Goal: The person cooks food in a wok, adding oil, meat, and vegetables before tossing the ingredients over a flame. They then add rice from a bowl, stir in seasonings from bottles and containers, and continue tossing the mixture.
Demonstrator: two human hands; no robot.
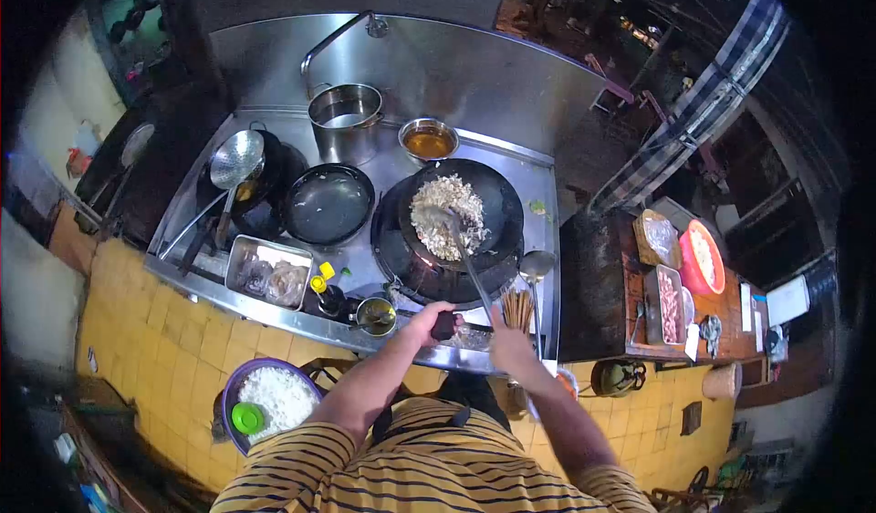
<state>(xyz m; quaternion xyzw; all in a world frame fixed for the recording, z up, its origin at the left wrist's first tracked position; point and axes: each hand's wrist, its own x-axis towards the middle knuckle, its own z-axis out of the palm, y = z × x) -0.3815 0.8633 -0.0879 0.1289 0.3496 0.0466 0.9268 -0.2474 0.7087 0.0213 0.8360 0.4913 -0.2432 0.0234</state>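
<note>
My left hand (424, 324) is closed around the dark handle of a black wok (500, 205) on the stove. Fried rice (452, 196) with brownish bits lies in the wok. With my right hand (516, 351) I grip a long-handled wok spatula (474, 271), its head down among the rice and partly hidden. To the right of the wok a metal ladle (537, 265) rests beside a bundle of thin sticks (517, 309). Near my left hand are a metal cup (375, 316) and a dark bottle with a yellow cap (328, 298).
A tall pot (347, 130) and a bowl of amber liquid (428, 139) stand behind. An empty black pan (328, 205), a perforated skimmer (237, 159) and a metal tray (240, 277) are left. A purple tub of white rice (228, 387) sits low left; a wooden side table (616, 280) stands right.
</note>
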